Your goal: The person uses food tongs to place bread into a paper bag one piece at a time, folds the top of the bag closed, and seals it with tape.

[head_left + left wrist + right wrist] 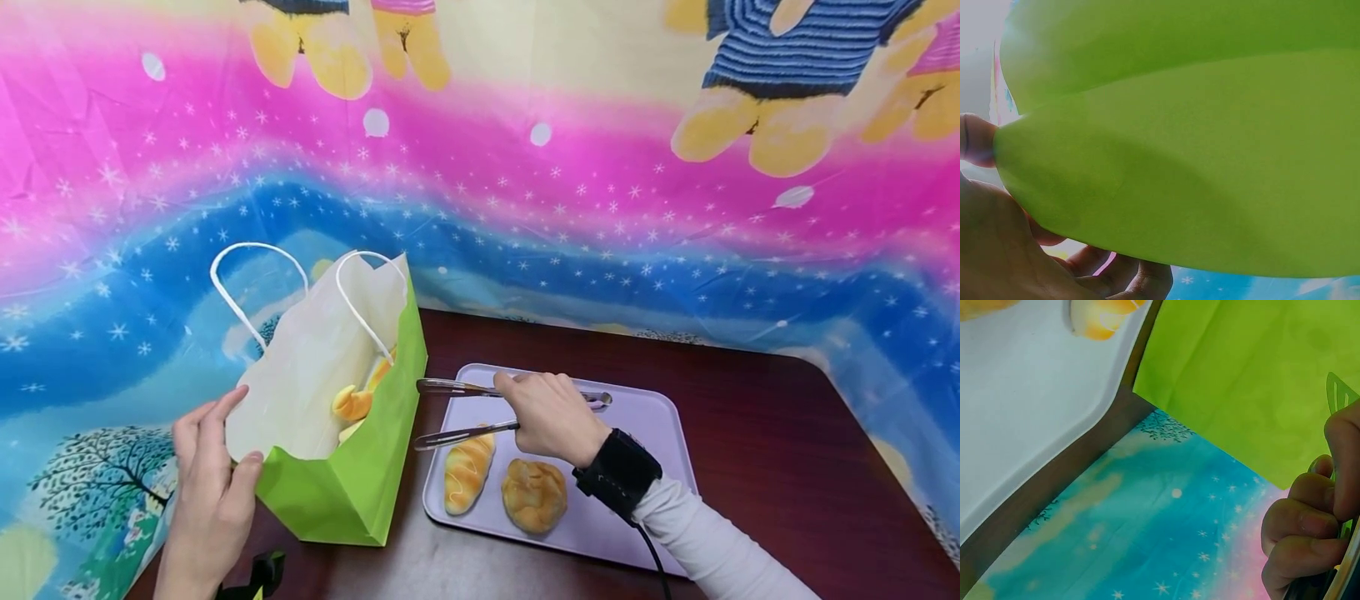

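Nearest, the left hand point(213, 479) gripped the near rim of an upright green paper bag point(341, 492), whose wall partly hid the bread point(352, 405) inside. Just beside it, a drizzled bread roll point(469, 473) and a crinkled round bun point(535, 496) lay on a smooth lilac tray point(651, 427). Above the tray, knuckles up, the right hand point(558, 421) clasped metal tongs point(468, 434), tips parted near the bag. Beyond the brown surface point(765, 467) hung a snowflake-printed cloth point(487, 208)

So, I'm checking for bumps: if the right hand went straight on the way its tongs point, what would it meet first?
Most likely the green side of the paper bag: the tongs in the right hand point towards it. Depth is unclear there, so I can't tell whether they touch it.
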`<state>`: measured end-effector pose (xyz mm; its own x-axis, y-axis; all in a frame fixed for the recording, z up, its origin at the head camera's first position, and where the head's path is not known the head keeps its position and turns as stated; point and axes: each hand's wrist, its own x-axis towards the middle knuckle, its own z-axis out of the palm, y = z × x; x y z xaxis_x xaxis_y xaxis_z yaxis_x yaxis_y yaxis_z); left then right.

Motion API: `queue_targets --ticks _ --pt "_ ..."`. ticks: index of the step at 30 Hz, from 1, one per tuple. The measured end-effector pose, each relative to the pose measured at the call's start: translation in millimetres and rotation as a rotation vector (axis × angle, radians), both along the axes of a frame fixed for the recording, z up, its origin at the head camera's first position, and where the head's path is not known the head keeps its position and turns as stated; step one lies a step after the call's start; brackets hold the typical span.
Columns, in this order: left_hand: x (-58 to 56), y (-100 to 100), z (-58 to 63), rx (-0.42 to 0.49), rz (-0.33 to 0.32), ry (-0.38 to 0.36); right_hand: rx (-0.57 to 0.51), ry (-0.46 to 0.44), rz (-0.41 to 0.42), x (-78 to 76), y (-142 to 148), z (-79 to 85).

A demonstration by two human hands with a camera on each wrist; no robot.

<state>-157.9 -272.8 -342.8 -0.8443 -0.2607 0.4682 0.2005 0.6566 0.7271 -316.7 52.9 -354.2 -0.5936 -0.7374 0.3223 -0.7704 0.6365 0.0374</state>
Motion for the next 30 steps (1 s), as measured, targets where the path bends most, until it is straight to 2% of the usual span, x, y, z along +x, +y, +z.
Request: queue_targets --ticks 10,21,25,30 --pt "0.2 -2 -0.7 0.006 -0.008 0.005 0.068 -0.092 -0.038 -0.9 1 -15.9" --pt "0.1 -1 -0.9 0.009 -0.012 0.014 0.08 -0.128 -0.03 -2.6 2 -26.7" --pt "-0.7 0 -0.4 0.009 -0.008 0.009 0.095 -0.127 -0.015 -5.3 4 -28.7" --pt "-1.5 1 0.4 0.005 0.0 0.004 0.124 -0.073 0.016 -8.8 6 -32.7"
